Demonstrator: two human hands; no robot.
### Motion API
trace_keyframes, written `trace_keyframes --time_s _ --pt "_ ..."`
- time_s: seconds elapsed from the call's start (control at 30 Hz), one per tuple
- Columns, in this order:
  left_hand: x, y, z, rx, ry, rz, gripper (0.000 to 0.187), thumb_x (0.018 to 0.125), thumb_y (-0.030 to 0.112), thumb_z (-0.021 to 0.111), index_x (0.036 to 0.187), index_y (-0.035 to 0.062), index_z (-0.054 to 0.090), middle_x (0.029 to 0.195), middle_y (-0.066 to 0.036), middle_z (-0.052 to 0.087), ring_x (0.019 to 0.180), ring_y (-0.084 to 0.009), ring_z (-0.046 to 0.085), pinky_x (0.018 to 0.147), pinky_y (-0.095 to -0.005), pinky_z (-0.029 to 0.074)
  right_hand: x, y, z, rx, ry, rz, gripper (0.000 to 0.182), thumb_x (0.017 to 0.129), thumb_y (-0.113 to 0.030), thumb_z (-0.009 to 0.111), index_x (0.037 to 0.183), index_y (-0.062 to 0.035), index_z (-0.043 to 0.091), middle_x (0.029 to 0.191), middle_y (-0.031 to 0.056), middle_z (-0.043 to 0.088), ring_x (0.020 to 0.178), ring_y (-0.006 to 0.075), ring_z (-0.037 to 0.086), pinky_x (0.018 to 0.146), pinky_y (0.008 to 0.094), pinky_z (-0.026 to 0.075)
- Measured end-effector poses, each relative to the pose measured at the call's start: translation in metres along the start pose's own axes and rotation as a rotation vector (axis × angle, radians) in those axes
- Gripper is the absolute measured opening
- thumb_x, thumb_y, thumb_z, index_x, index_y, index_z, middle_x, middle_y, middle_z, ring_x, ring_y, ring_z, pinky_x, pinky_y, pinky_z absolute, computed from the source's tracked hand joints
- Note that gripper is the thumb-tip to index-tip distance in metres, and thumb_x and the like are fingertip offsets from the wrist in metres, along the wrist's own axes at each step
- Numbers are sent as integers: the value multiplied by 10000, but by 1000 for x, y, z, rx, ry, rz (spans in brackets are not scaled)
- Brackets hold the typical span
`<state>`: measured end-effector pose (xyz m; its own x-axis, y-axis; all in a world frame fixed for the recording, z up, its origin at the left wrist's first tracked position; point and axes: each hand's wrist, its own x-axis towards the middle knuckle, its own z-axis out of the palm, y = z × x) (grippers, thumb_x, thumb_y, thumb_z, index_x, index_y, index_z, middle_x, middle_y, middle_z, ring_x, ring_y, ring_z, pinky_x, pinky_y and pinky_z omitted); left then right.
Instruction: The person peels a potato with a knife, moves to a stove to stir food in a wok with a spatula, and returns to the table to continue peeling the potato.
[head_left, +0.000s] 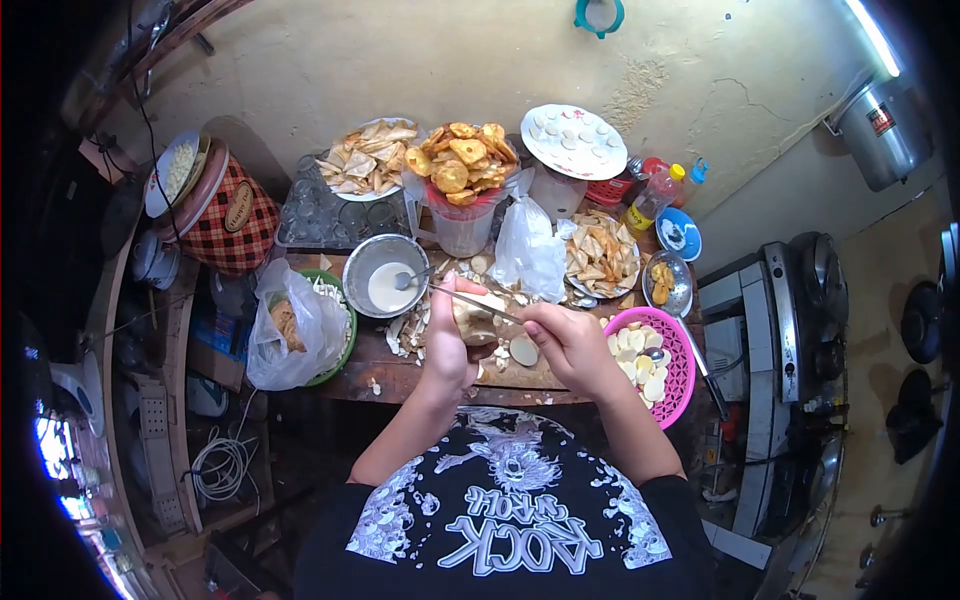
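Note:
My left hand (450,335) is wrapped around a pale peeled tuber (474,320) held above the wooden table. In my right hand (565,345) is a knife (488,309), its blade lying across the top of the tuber and pointing to the left. Under my hands, a round pale slice (523,350) lies on the table among scattered peelings (408,335). Just left of my left hand stands a metal bowl (352,285) of whitish liquid with a spoon in it. A pink basket (684,375) holding pale slices sits right of my right hand.
Behind are a plate of folded pastries (370,157), fried slices (465,155) heaped in a container, a white plastic bag (528,255) and a floral plate (573,140). Left, a plastic bag (290,335) rests over a green basket (345,365). A gas stove (780,300) stands right.

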<state>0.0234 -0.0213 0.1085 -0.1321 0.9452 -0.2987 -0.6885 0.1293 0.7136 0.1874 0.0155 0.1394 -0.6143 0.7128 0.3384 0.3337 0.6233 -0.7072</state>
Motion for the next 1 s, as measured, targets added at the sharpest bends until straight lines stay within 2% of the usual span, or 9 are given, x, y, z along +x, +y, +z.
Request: trace_keyframes --time_s 0.1,0.37,0.47,0.57,0.77,0.87,1.0 --pt "-1 0 4 1 60 -33 419 941 508 324 910 125 492 699 -15 546 456 -91 483 352 -214 342 0 1 -5 -115 22 -39 120 859 -106 558 937 -31 608 754 140 611 666 311 609 579 355 472" --pt "-3 1 4 36 24 -46 402 934 497 343 901 129 501 722 -25 557 495 -104 513 359 -223 357 1 -2 -12 -208 32 -140 89 817 -90 599 891 -45 619 712 120 610 602 297 602 520 354 462" --pt "-2 -2 2 42 21 -55 388 934 487 346 893 135 505 733 -29 565 515 -104 525 365 -226 373 1 -1 -14 -213 -13 -127 73 819 -92 594 876 -48 606 702 120 602 596 303 594 515 360 457" --pt "-3 -2 4 77 42 -59 373 935 473 349 886 140 509 742 -33 573 520 -106 526 372 -230 387 0 0 -14 -278 -73 -106 84 838 -163 574 877 -89 575 677 90 586 614 272 601 516 377 456" --pt "-1 -4 -2 82 25 -60 361 941 454 346 885 137 509 719 -33 565 512 -109 520 376 -233 402 -5 5 -8 -321 -47 -146 70 827 -132 560 887 -95 557 690 90 578 621 277 596 511 384 452" --pt "0 -6 -2 58 47 -38 363 948 444 337 882 131 508 705 -33 555 495 -111 511 373 -232 405 -8 -3 -7 -356 -81 -83 96 812 -93 582 901 -59 568 711 126 594 630 311 594 528 384 452" --pt "2 -9 -3 42 49 -11 366 959 430 320 873 125 503 697 -37 547 470 -105 500 349 -225 394 -10 4 1 -197 -98 -2 91 840 -114 552 920 -69 550 713 133 588 650 330 593 547 401 453"
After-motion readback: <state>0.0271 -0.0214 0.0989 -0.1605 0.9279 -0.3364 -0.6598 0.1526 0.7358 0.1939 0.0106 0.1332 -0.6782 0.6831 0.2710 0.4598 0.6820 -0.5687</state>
